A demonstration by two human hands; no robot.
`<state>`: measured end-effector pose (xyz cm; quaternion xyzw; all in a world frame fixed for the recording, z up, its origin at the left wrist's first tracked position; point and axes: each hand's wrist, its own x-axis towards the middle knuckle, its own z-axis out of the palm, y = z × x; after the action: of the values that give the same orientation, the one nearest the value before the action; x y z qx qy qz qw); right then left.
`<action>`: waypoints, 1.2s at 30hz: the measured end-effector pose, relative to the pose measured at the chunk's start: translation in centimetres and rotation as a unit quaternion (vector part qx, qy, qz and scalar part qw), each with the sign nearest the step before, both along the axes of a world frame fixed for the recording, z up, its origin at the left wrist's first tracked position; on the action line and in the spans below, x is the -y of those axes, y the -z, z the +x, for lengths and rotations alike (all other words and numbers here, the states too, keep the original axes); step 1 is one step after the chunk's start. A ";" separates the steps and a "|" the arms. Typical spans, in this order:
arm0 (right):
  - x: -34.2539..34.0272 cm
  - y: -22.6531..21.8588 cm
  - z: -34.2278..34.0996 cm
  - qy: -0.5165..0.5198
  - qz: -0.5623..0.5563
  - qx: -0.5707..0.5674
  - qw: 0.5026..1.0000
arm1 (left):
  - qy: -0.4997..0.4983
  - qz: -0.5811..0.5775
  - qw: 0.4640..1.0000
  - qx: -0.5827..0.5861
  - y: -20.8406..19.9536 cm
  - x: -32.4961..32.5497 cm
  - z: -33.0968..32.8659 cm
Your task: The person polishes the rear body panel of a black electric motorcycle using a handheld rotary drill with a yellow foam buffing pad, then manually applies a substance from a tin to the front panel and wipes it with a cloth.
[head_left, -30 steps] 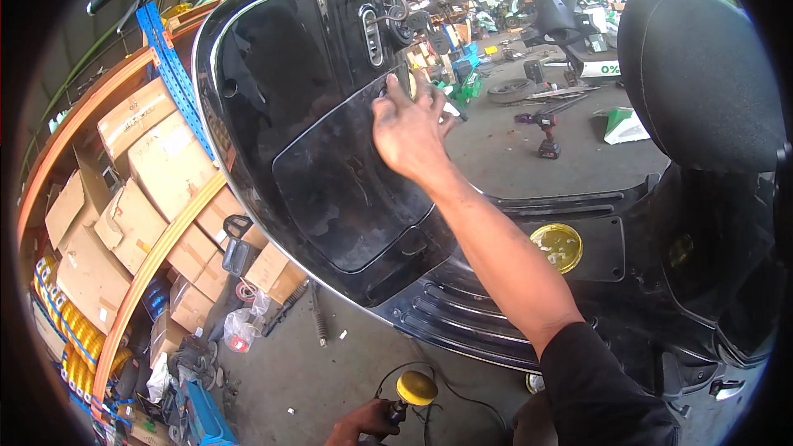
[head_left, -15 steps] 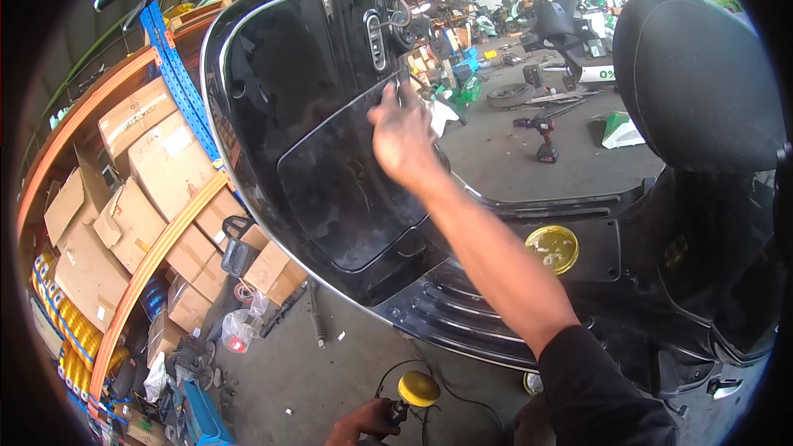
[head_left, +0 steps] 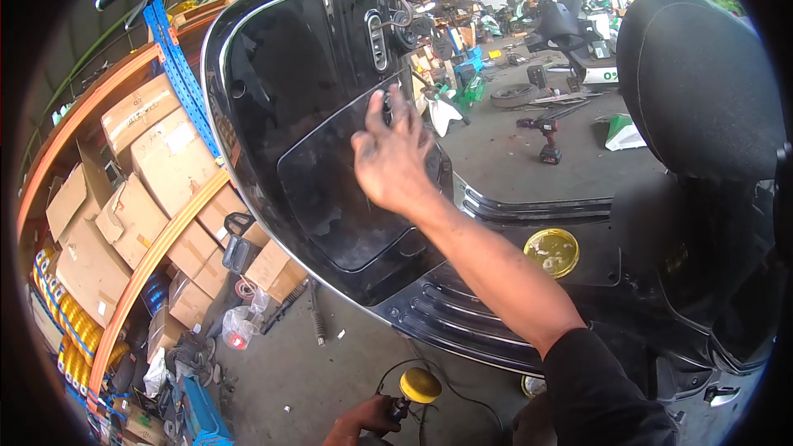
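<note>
A black scooter fills the middle, its glossy inner leg shield [head_left: 281, 58] carrying a glovebox lid [head_left: 339, 190] with cloudy smears. My right hand [head_left: 395, 157] reaches to the lid's upper right edge, fingers stretched and apart, holding nothing; whether the fingertips touch the panel I cannot tell. Low in the picture, my left hand [head_left: 372, 415] is closed round the dark grip of a power polisher [head_left: 420, 386] with a round yellow pad. On the footboard [head_left: 462, 326] sits a round yellow tin or lid [head_left: 552, 253] with residue in it.
Cardboard boxes [head_left: 169, 157] crowd an orange and blue rack at left. The black seat [head_left: 702, 87] rises at right. A cordless drill [head_left: 547, 139] stands on the floor beyond. A cable [head_left: 471, 400] loops near the polisher. Scooter parts lie farther back.
My right hand has shifted slightly left and lower over the glovebox lid, its fingers more spread. The left hand and polisher stay nearly in place.
</note>
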<state>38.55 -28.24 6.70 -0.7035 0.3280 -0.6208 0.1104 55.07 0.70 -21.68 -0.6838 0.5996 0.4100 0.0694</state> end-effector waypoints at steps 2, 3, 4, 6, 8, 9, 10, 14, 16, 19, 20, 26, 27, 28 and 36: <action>2.7 -1.2 -1.9 -0.028 0.072 0.023 0.997 | -0.004 0.006 1.000 -0.007 0.0 0.8 -0.8; 3.6 -1.7 -3.0 -0.048 0.099 0.037 0.993 | -0.001 0.007 1.000 -0.013 0.1 1.7 -1.4; 2.3 -1.3 -1.8 -0.063 0.057 0.066 0.994 | 0.008 -0.006 1.000 0.001 -0.2 1.1 -1.0; 0.0 0.0 -1.5 -0.049 0.021 0.025 0.998 | 0.040 -0.028 0.999 0.022 -0.1 0.3 -0.8; 1.0 -0.7 -2.3 -0.069 0.057 0.050 0.995 | 0.011 -0.045 0.999 -0.021 0.6 0.8 -0.4; 2.9 -1.4 -3.2 -0.066 0.082 0.073 0.992 | 0.012 -0.049 0.998 -0.049 1.4 1.6 -0.4; 2.6 -2.4 -2.5 -0.052 0.080 0.063 0.993 | 0.034 -0.057 0.997 -0.029 2.0 1.1 0.2; -2.1 -0.9 0.0 -0.079 0.036 -0.016 0.996 | 0.045 -0.069 0.997 -0.013 1.3 -0.6 1.6; 3.0 -0.7 -1.6 0.011 0.009 0.019 1.000 | -0.025 0.001 0.998 -0.056 0.5 0.8 -0.5; 4.2 -1.2 -3.5 0.018 0.024 0.014 0.999 | 0.007 0.011 0.999 -0.031 1.1 2.1 -1.5; 2.4 -0.5 -2.2 0.002 0.023 -0.013 1.000 | -0.039 0.028 0.998 -0.049 0.5 1.2 -1.3; -1.8 -0.6 -0.8 -0.099 0.039 0.079 0.991 | 0.016 -0.009 1.000 -0.010 1.5 -0.2 0.5; -2.4 0.4 -0.4 -0.078 0.021 0.084 0.993 | 0.012 -0.023 1.000 -0.011 0.8 -0.7 0.5; -2.6 1.0 -0.7 -0.084 0.044 0.101 0.990 | 0.014 -0.043 0.999 -0.016 -0.1 -0.6 -0.2; 5.4 0.5 -1.7 -0.054 0.100 0.097 0.989 | -0.009 -0.006 1.000 -0.023 -0.3 -1.2 0.1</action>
<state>36.81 -33.67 6.16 -0.6416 0.3380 -0.6434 0.2452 55.13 1.90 -21.33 -0.6798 0.5974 0.4226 0.0478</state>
